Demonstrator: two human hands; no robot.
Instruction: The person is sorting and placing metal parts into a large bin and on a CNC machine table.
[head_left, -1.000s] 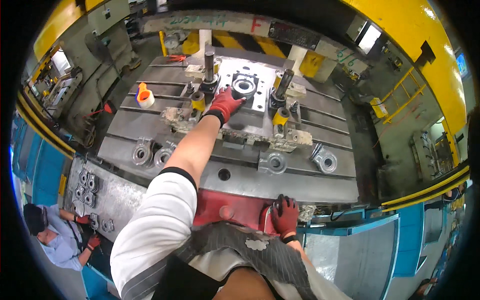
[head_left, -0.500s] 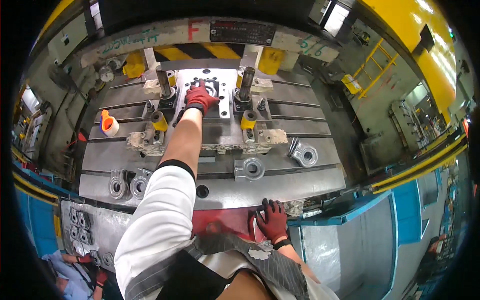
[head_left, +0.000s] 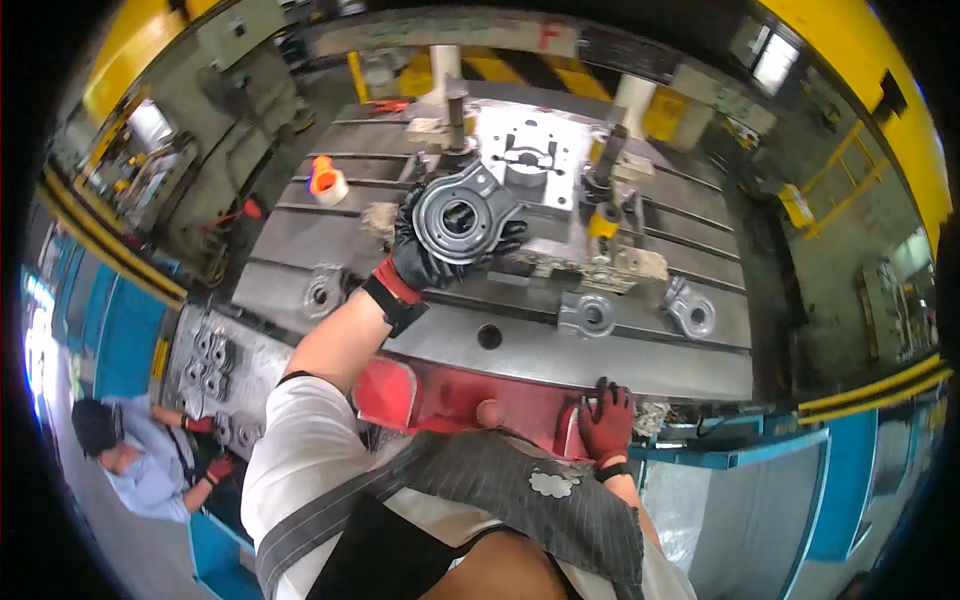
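My left hand (head_left: 420, 262), in a red glove with a dark palm, is closed around a grey ring-shaped metal part (head_left: 458, 216) with a flat lug on one side. It holds this part face up above the press bed (head_left: 430, 330), left of the die. The die (head_left: 527, 172) has a bright plate with a dark-edged fixture in its middle. Near the front edge, my right hand (head_left: 606, 422) rests against a red block (head_left: 572, 430) with its fingers apart and nothing visible in it.
Similar parts lie on the bed: one at left (head_left: 322, 292), another at front (head_left: 592, 314), another at right (head_left: 690, 308). Guide posts (head_left: 456, 120) flank the die. An orange-and-white tape roll (head_left: 327, 182) sits far left. A co-worker (head_left: 150, 450) handles parts at a side table (head_left: 250, 345).
My left hand has drawn back from the die and turned palm up, now with a ring-shaped metal part in it. The view has swung left. My right hand stays at the front edge.
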